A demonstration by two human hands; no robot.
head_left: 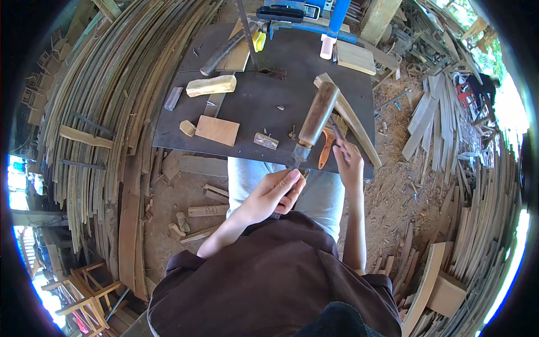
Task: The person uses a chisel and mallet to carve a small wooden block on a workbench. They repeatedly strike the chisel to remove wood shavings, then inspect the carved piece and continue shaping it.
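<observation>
My left hand (273, 194) is closed around the metal shank of a chisel (319, 115). Its thick, worn wooden handle points up and away over the table. My right hand (349, 161) is at the table's near right edge, fingers closed on a slim dark tool (337, 132) whose kind I cannot make out. Just left of that hand lies a brush (325, 149) with an orange-brown handle. A long pale wooden strip (359, 132) slants behind the chisel handle and the right hand. Left of the chisel, a small wood block (266, 141) lies near the table edge.
On the dark table (252, 106) lie a flat wooden rectangle (218, 130), a shaped pale wood piece (211, 85), a hammer (229, 49) and a thick board (356, 58). A blue clamp (314, 28) spans the far side. Stacked wood strips (112, 101) stand left; shavings cover the floor right.
</observation>
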